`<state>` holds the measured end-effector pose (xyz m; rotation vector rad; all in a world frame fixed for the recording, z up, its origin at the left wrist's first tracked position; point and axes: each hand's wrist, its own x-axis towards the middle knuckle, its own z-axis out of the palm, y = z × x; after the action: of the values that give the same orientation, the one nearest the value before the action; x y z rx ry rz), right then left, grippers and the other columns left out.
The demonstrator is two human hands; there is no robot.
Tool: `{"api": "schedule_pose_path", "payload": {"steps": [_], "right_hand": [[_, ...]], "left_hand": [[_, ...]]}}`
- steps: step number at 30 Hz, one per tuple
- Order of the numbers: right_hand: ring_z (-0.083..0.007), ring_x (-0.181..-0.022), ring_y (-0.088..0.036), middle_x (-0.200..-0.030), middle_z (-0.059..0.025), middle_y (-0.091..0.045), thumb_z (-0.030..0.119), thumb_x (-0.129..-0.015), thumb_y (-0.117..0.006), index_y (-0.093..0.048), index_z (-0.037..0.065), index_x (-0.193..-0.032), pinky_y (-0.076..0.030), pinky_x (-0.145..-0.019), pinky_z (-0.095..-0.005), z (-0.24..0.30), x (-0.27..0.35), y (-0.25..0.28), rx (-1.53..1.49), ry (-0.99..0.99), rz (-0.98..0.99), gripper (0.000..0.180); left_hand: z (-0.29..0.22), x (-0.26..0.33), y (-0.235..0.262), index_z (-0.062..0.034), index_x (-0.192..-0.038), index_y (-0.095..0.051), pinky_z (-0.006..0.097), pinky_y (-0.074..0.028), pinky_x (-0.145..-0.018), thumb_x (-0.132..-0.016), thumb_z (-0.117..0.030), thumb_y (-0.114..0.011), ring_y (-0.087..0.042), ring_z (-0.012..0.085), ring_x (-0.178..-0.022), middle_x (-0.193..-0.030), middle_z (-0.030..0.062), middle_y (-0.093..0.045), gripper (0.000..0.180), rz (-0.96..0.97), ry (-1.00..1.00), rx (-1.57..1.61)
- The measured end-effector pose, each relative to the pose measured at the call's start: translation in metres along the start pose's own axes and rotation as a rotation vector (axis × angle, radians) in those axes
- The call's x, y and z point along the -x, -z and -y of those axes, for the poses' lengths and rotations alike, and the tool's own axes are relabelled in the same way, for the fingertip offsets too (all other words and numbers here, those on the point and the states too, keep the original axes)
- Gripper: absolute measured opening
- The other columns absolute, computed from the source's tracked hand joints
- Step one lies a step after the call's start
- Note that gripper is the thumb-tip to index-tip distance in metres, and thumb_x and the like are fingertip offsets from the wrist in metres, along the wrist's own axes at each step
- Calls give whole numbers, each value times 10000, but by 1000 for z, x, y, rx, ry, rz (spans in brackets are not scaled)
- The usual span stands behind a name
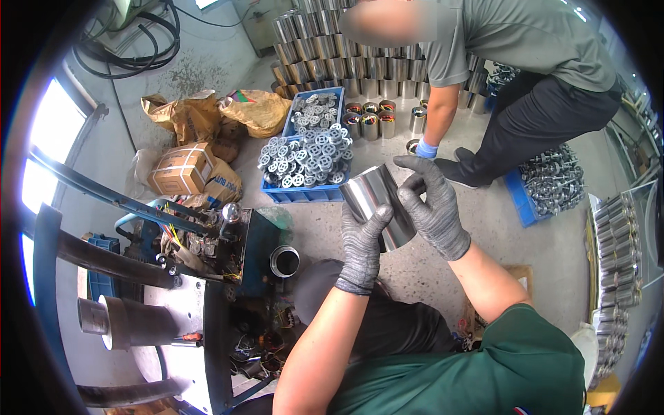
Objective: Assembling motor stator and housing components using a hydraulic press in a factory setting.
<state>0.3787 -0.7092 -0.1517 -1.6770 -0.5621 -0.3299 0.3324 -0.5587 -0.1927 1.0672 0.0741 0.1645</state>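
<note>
A shiny metal cylinder [375,197] is held up in front of me with both hands in grey knit gloves. My left hand [361,249] grips its lower left side. My right hand [430,204] curls around its right end, fingers over the rim. Below, on the floor by the machine, stands another short metal cylinder [284,261] with its open end up.
A blue crate [304,194] heaped with round perforated metal discs sits ahead. Stacked steel cylinders [332,59] line the back. A person in a grey shirt [512,41] bends over them, one blue-gloved hand down. A machine with wiring [200,242] is at left; cardboard boxes [183,169] lie behind it.
</note>
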Motion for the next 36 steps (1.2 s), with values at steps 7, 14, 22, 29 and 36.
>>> {"api": "schedule_pose_path", "payload": {"steps": [7, 14, 22, 29, 36], "right_hand": [[-136, -798, -621, -1038, -69, -666, -9, -880, -678, -617, 67, -1372, -536, -756, -296, 8, -8, -3, 169, 191, -7, 501], [-369, -990, -696, -1215, -185, -686, 8, -873, -596, -600, 54, -1373, -583, -879, -444, 10, -13, 0, 314, 357, 79, 502], [-322, -987, -685, -1140, -178, -683, 28, -874, -587, -604, 50, -1362, -569, -871, -423, 5, -15, 10, 414, 489, 121, 489], [-123, -759, -630, -908, -34, -651, 66, -972, -588, -615, 36, -1342, -528, -708, -264, -27, 1, 19, -370, -220, -44, 372], [-100, -703, -612, -918, -37, -685, 319, -983, -590, -612, -20, -1350, -465, -606, -233, -24, 2, 38, -662, -471, 133, 500]], "left_hand": [[0, -4, -1, -24, -1481, -415, 383, -500, -1054, -828, -361, -895, -598, 230, -1222, -1340, 127, -592, 877, 43, -35, 67], [1, -3, 2, -33, -1476, -379, 376, -530, -1030, -786, -274, -937, -605, 229, -1214, -1339, 128, -586, 920, -7, -65, -8], [7, -2, 0, -52, -1487, -352, 398, -526, -1058, -750, -239, -960, -594, 234, -1237, -1350, 121, -565, 974, 1, -87, -55], [6, 2, -12, -24, -1496, -368, 406, -506, -1076, -664, -189, -972, -588, 268, -1251, -1366, 146, -568, 1042, -85, -221, -413], [2, 2, -12, -30, -1482, -413, 459, -504, -1071, -522, -292, -1030, -577, 345, -1244, -1374, 174, -557, 1172, -129, -475, -781]]}}
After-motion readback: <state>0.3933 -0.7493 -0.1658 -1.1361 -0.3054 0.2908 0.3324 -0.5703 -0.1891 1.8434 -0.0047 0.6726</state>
